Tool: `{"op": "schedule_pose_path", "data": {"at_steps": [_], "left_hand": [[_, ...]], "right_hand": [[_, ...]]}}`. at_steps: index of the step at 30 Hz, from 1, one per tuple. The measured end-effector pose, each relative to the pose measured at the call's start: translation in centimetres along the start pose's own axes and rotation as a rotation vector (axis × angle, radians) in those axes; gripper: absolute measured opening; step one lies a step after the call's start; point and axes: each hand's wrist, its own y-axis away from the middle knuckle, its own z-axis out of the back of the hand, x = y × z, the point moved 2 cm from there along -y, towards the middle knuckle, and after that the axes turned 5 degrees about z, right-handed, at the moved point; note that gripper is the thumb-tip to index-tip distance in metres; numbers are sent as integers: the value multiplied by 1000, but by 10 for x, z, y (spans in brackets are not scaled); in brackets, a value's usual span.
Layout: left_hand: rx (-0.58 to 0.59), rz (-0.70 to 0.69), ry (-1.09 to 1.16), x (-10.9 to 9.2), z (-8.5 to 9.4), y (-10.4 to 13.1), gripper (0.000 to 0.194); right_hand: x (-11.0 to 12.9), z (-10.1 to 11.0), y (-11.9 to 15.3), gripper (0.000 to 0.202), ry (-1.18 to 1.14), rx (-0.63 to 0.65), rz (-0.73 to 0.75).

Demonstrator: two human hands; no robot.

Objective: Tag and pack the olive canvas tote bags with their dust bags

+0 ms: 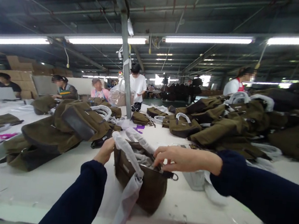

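Observation:
An olive-green handbag (143, 185) stands slightly tilted on the white table in front of me, its zipped top open. Its two handles (127, 151) are wrapped in white film, and a wrapped strip (129, 196) hangs down the front. My left hand (105, 151) grips the bag's left end; its fingertips are hidden behind the bag. At the right of the opening, my right hand (178, 158) has curled fingers on the zip edge, the tips partly out of sight inside. Pale filling shows within, and a dark tab with a metal ring (171, 175) sticks out below that hand.
Olive bags with dark bases are heaped to the left (51, 136) and right (226, 125). A metal post (127, 69) rises beyond the handbag. Clear plastic (195, 179) lies on the white table (74, 193) at right. Several people are across the table.

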Motion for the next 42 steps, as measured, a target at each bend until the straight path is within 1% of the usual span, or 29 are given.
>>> {"op": "schedule_pose_path", "data": {"at_steps": [1,2,3,4,5,6,7,8,9,10,11,12,13,15,17,19,21,22,24,27,28,30,32,34,35,37,40,42], "left_hand": [[-57,-1,1,1,4,8,34],[-140,-5,9,2,9,20,32],[-250,-19,25,4,15,37,31],[-362,-42,40,7,19,58,29],[-509,-72,65,11,22,83,27],[-603,-108,78,15,21,112,25],[-568,-109,47,19,14,140,24],[-509,-64,14,24,2,168,25],[-376,16,-6,30,-16,193,30],[-226,103,24,36,-36,214,39],[-67,205,77,41,-60,231,45],[63,307,143,44,-83,242,50],[151,364,221,44,-104,247,54],[240,424,360,39,-138,243,67],[263,455,456,29,-159,230,67],[262,481,518,20,-171,219,58],[245,490,596,13,-179,214,49],[229,493,647,12,-182,214,45],[179,517,762,11,-189,215,41],[86,556,890,15,-198,217,47],[76,542,910,16,-200,217,48],[102,488,907,19,-202,218,49],[162,451,841,23,-200,221,49],[216,432,722,26,-194,224,50],[229,419,657,28,-189,226,51],[230,390,541,30,-180,228,51],[236,380,411,31,-168,228,54],[249,374,331,31,-163,229,53]], "right_hand": [[1,-2,2,26,16,-4,-12],[1,-4,5,27,36,5,-31],[1,-6,6,25,60,20,-50],[1,-8,7,24,88,33,-66],[1,-10,8,22,116,39,-80],[0,-12,8,21,138,38,-88],[0,-14,7,20,152,35,-89],[1,-15,5,19,155,34,-91],[1,-16,3,17,150,35,-102],[2,-17,1,14,137,36,-124],[3,-18,-1,12,114,36,-150],[5,-18,-3,12,85,35,-178],[7,-19,-4,14,51,33,-205],[10,-21,-6,15,-17,37,-250],[12,-23,-6,12,-7,39,-294],[12,-23,-4,13,104,21,-311],[10,-23,-1,13,208,-2,-300],[8,-24,0,14,219,-7,-298],[5,-25,1,13,157,0,-329],[4,-26,1,13,37,-18,-390],[5,-27,1,12,15,-37,-399],[8,-27,3,9,-10,-68,-413],[14,-28,7,6,-39,-70,-397],[21,-31,13,7,-23,-60,-342],[25,-33,16,9,26,-61,-314],[35,-38,20,12,203,-83,-261],[49,-50,22,17,502,-159,-146],[57,-57,20,19,639,-204,-58]]}}
